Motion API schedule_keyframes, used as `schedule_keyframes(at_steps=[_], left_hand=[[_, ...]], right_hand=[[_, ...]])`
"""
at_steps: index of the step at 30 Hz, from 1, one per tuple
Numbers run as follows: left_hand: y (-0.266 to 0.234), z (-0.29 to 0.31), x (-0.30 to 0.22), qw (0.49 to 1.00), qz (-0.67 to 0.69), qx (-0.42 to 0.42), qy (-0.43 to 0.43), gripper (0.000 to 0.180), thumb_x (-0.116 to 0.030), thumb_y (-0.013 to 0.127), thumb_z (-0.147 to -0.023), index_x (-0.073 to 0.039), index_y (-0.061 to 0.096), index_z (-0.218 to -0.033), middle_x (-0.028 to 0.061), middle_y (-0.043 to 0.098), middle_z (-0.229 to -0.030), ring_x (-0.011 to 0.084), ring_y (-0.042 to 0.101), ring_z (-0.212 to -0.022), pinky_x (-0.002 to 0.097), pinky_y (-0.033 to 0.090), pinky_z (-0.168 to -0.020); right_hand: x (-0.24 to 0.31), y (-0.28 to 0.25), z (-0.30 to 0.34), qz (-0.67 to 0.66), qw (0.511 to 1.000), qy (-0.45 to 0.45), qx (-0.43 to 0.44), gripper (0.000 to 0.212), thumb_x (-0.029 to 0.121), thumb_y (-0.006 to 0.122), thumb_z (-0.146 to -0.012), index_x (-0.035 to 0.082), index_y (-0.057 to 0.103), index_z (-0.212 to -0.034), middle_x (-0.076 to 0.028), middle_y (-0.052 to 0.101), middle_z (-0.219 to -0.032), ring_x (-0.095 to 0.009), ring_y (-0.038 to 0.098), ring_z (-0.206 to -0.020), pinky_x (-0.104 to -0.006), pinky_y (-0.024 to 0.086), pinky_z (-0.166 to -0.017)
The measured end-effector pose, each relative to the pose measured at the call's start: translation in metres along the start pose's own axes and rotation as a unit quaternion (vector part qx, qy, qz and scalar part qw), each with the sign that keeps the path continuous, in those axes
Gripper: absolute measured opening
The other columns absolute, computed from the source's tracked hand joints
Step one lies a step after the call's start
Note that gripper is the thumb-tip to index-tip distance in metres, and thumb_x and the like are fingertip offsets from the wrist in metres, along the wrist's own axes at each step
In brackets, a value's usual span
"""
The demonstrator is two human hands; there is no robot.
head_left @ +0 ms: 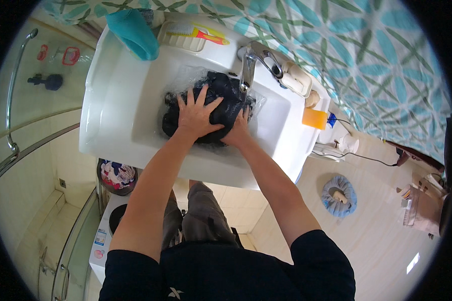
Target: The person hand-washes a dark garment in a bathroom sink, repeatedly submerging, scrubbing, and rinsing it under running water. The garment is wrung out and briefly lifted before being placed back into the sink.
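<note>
A bunched dark cloth (221,85), wet and shiny, lies in the white washbasin (145,113) with sudsy water around it. My left hand (196,116) is spread flat on top of the cloth, fingers apart. Against the cloth's right near side rests my right hand (238,129), its fingers stretched away from me and partly hidden by cloth and water. The chrome faucet (247,70) hangs over the right part of the cloth, just beyond my right hand.
Along the basin's back rim stand a teal cloth (134,35), a tray with a yellow-and-red brush (208,35), a soap dish (297,80) and an orange block (314,119). A patterned curtain (346,55) hangs behind. A laundry-filled basket (117,175) is at lower left.
</note>
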State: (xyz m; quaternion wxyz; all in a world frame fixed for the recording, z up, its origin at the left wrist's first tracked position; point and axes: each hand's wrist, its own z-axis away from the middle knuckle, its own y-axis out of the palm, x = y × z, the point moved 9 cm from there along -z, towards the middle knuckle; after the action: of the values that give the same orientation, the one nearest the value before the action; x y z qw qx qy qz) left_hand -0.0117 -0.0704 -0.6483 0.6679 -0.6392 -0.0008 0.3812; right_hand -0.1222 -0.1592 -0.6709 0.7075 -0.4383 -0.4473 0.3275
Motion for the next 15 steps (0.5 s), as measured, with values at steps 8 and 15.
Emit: schedule_keyframes(at_steps=[8, 15], left_hand=[[0.042, -0.076, 0.023, 0.973, -0.121, 0.188, -0.053, 0.068, -0.075, 0.062, -0.089, -0.033, 0.067, -0.142, 0.0166, 0.041, -0.166, 0.0439, 0.032, -0.152, 0.0745, 0.016, -0.122], [0.009, -0.094, 0.04, 0.992, 0.029, 0.06, -0.107, 0.093, -0.077, 0.077, -0.074, -0.005, 0.069, -0.133, 0.023, 0.066, -0.138, 0.0352, 0.059, -0.133, 0.0443, 0.046, -0.113]], right_hand=[[-0.026, -0.002, -0.034, 0.038, 0.99, 0.055, -0.127, 0.072, 0.042, 0.081, -0.075, 0.023, 0.063, -0.143, -0.016, 0.059, -0.147, -0.05, 0.042, -0.14, -0.0732, 0.024, -0.117], [-0.074, -0.004, -0.034, -0.527, 0.806, 0.246, -0.109, 0.049, 0.015, 0.069, -0.077, 0.01, 0.067, -0.126, -0.015, 0.069, -0.127, -0.04, 0.065, -0.116, -0.0521, 0.052, -0.103]])
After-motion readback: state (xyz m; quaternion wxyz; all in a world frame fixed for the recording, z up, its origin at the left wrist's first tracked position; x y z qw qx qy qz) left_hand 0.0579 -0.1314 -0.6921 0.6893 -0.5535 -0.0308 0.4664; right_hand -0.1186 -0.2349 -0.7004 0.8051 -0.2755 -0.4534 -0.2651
